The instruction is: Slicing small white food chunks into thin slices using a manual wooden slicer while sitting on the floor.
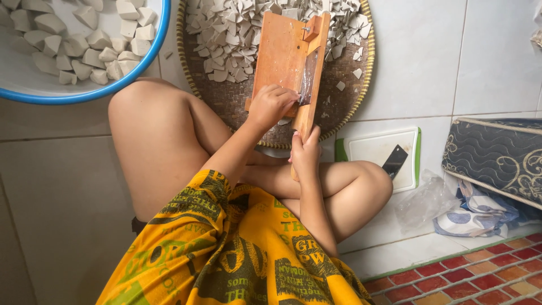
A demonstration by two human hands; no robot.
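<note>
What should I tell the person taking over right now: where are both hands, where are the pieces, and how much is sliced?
Left hand: pressing a piece against the wooden slicer board, by its blade.
Right hand: gripping the board's lower end, steadying it.
The board leans over the woven tray.
Done: a heap of thin white slices lies on the tray.
Left: many whole white chunks in the blue-rimmed basin.

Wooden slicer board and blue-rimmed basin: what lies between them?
In the head view, between the wooden slicer board and the blue-rimmed basin lie the woven tray's rim and pale cut slices.
</note>
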